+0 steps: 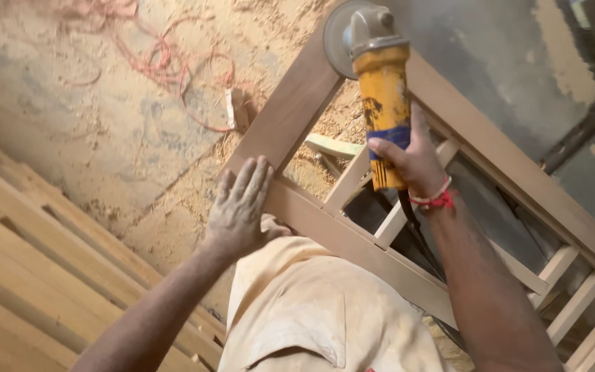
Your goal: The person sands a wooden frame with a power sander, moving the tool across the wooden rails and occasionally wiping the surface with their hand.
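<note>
While right hand (414, 162) wraps fingers round one dusty yellow grinder (382, 103), disc on frame (297, 103) corner | left hand (241, 210) flat, fingers together, pressing smooth wooden frame | sawdust floor (105, 131), one red cord (166, 62)

You're over a concrete floor (70, 124) strewn with sawdust (277, 34). A tangled red cord (166, 62) lies on it, the wooden frame (325, 220) stands over it, and stacked planks (43, 275) sit at your left.

Your right hand (413, 160) grips a dusty yellow angle grinder (379, 89) against the brown wooden frame (297, 103); your left hand (241, 207) presses flat on that frame's corner.
</note>
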